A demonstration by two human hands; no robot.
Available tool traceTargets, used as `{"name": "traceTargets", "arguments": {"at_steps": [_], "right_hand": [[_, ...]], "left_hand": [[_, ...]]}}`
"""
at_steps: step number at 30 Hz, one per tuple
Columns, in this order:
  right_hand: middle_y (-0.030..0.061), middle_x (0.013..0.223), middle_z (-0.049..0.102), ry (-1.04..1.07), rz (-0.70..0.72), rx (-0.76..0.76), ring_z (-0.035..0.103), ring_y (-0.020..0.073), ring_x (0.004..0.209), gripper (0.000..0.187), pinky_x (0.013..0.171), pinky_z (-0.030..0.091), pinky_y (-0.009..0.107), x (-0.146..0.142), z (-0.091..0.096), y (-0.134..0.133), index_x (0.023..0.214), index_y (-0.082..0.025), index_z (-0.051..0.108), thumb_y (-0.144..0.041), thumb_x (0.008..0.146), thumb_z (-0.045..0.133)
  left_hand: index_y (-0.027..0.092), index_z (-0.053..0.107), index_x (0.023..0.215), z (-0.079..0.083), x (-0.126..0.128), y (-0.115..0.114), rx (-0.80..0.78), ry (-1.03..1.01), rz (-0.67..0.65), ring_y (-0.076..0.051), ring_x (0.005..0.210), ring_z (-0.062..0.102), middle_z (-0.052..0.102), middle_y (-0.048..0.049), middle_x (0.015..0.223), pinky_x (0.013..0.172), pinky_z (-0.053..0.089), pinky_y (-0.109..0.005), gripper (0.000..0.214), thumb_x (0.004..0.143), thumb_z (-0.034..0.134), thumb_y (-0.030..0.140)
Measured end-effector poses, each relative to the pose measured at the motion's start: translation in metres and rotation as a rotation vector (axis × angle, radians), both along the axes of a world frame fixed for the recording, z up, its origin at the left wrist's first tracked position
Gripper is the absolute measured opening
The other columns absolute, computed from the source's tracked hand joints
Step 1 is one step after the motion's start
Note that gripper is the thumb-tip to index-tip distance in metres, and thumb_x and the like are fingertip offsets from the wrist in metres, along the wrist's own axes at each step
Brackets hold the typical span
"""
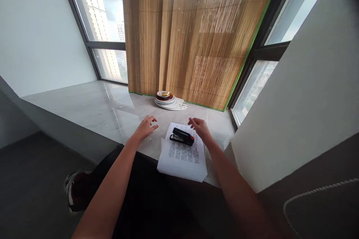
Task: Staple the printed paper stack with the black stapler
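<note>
On the marble sill lie a few overlapping printed sheets of paper [183, 160], slightly askew to one another. A black stapler [182, 136] with a red spot at its right end rests across the upper part of the sheets. My left hand [146, 126] hovers left of the papers, fingers apart and curved, holding nothing. Over the upper right edge of the papers is my right hand [199, 126], its fingers loosely stretched toward the left with nothing seen in them. Neither hand touches the stapler.
Behind the papers a stack of plates [165, 101] stands on the marble sill [84, 101]. A bamboo blind [179, 41] with green edging hangs over the window. A white wall [286, 93] closes in on the right. The sill's front edge runs along my legs.
</note>
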State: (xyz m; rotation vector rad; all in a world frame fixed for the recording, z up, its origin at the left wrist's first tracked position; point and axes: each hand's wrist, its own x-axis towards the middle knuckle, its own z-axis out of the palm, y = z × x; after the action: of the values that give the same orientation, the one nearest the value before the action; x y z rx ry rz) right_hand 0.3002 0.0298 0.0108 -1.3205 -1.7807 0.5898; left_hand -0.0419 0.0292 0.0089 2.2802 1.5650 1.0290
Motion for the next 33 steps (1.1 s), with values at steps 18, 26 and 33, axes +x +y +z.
{"name": "traceTargets", "arguments": {"at_steps": [18, 26, 33], "right_hand": [[0.0124, 0.167, 0.032, -0.818, -0.037, -0.065, 0.029, 0.0318, 0.153, 0.047, 0.124, 0.021, 0.056, -0.091, -0.032, 0.04, 0.15, -0.021, 0.048, -0.039, 0.107, 0.041], [0.0132, 0.167, 0.032, -0.716, 0.018, -0.027, 0.024, 0.0324, 0.155, 0.045, 0.124, 0.018, 0.062, -0.162, -0.03, 0.049, 0.147, -0.021, 0.05, -0.04, 0.107, 0.041], [0.0153, 0.165, 0.035, -0.74, -0.105, -0.069, 0.028, 0.0335, 0.153, 0.044, 0.12, 0.017, 0.072, -0.1, -0.032, 0.038, 0.145, -0.02, 0.052, -0.035, 0.108, 0.035]], "left_hand": [[0.022, 0.066, 0.1, -0.001, 0.007, 0.0, 0.078, -0.1, 0.107, -0.02, 0.088, 0.065, 0.061, -0.0064, 0.105, 0.088, 0.052, -0.036, 0.014, 0.1, 0.053, 0.027], [0.022, 0.068, 0.093, 0.001, -0.011, 0.004, 0.154, -0.16, 0.367, -0.025, 0.094, 0.063, 0.065, -0.0094, 0.099, 0.091, 0.05, -0.039, 0.026, 0.099, 0.043, 0.016], [0.022, 0.069, 0.09, -0.007, -0.008, 0.005, 0.094, -0.14, 0.343, -0.025, 0.089, 0.062, 0.063, -0.0095, 0.097, 0.089, 0.05, -0.038, 0.025, 0.098, 0.045, 0.016]]}}
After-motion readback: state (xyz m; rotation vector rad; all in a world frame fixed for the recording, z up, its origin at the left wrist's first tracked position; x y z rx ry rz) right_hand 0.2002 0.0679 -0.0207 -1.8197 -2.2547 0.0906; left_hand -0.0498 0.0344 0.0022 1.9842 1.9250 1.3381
